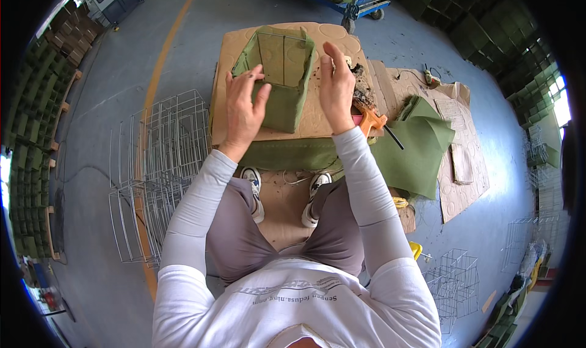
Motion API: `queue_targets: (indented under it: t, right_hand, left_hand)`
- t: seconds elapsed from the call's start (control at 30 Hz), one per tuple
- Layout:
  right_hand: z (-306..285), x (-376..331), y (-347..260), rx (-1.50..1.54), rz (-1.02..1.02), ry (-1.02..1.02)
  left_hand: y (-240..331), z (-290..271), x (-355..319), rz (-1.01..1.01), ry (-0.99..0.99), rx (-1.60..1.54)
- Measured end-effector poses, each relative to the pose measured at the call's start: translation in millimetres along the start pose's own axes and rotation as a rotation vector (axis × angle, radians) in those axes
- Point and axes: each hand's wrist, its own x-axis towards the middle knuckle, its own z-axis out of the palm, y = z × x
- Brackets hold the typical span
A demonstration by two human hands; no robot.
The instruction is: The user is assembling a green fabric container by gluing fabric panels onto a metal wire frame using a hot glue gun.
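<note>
Left grip (245,109) half-spread, hold unclear, right grip (339,92) flat and empty; green box (282,108), set left of centre on the bench (316,119), might be shoved askew if bumped from one side.

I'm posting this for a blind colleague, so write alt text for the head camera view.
A person's left hand is at the near left side of an open-topped green fabric box on cardboard; the right hand is open beside it, to the right. Wire frames stand at left, green fabric lies at right.
</note>
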Motion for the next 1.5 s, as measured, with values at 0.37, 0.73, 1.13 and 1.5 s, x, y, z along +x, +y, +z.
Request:
queue_targets:
  t: [0.37, 0.73, 1.13, 1.5]
  right_hand:
    - [19.5, -1.2, 43.6, 0.063, 0.215, -0.153]
    - [17.7, -6.7, 51.6, 0.472, 0.323, -0.177]
    - [43.9, -22.7, 39.6, 0.718, 0.440, -0.112]
    - [37.1, -13.4, 78.1, 0.649, 0.572, -0.355]
  left_hand:
    - [8.0, 29.8, 17.4, 0.041, -0.063, -0.131]
    - [-5.8, -6.9, 17.6, 0.018, 0.214, -0.094]
    - [-50.4, -17.9, 46.8, 0.045, -0.205, -0.180]
    - [-39.8, 27.6, 67.0, -0.393, 0.228, -0.394]
